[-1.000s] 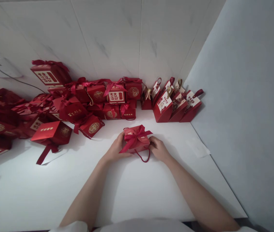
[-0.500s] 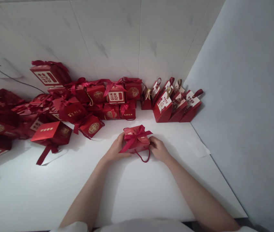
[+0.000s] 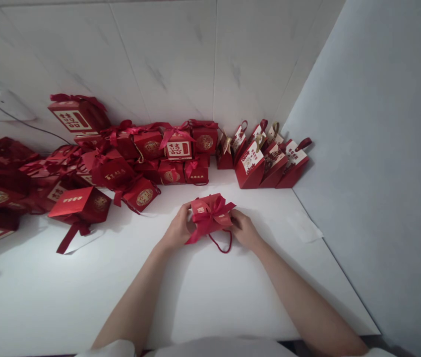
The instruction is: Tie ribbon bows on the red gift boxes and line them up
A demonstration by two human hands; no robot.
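Observation:
Between my two hands is a small red gift box [image 3: 200, 203], tied on top with a dark pink ribbon bow [image 3: 212, 215]. My left hand [image 3: 179, 229] is closed round its left side, the fingertips partly hidden behind the box. On the opposite side my right hand [image 3: 245, 229] grips the box, its fingers mostly tucked out of sight. A dark red cord handle [image 3: 225, 250] loops down from the near side of the box. One ribbon tail hangs toward my left wrist.
Red gift boxes with bows [image 3: 150, 144] are stacked along the tiled wall. Triangular red boxes [image 3: 251, 166] stand at the back right. A single red box [image 3: 80, 204] lies tilted on the white table [image 3: 210, 302] to the left. A grey panel [image 3: 381, 163] borders the right side.
The held box has tipped slightly, so more of its top faces me. Both hands have shifted very little with it; the other boxes stay put.

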